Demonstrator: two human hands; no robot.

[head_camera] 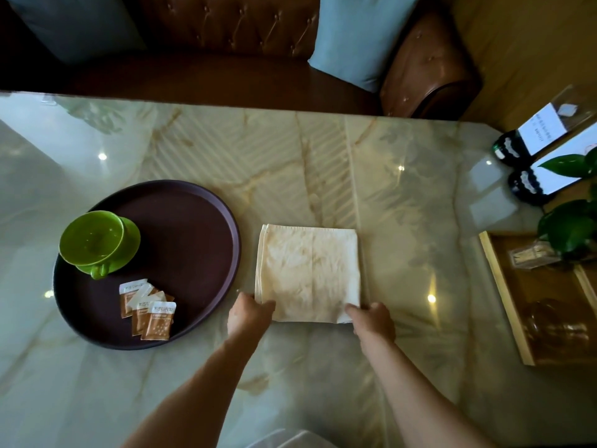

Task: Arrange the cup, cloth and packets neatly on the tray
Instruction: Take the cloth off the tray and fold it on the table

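A: Where does the folded cloth (308, 273) lie?

B: Flat on the marble tabletop (403, 221), just right of the round dark tray (206, 227) and not on it. It is cream-coloured, folded to a rough square, its layered edge along the left side.

A: And the hands?

B: Both are at the cloth's near edge. The left hand (247, 315) grips the near-left corner with fingers curled round it. The right hand (374, 320) pinches the near-right corner, thumb on top of the fabric.

A: What sits on the tray?

B: A green cup (92, 237) on its green saucer (129, 250), at the tray's left rim, the handle pointing toward the camera. Nearer the camera, 4 or so brown-and-white packets (148, 312) overlap in a loose fan on the tray's near part, apart from the cup.

A: Anything else in view?

B: A brown tufted leather sofa (226, 27) with a pale blue cushion (358, 37) beyond the table. At the right edge, 2 dark bottles (513, 150) with white labels, green leaves (568, 231) and a wooden tray (504, 295) holding a clear glass vessel (555, 328).
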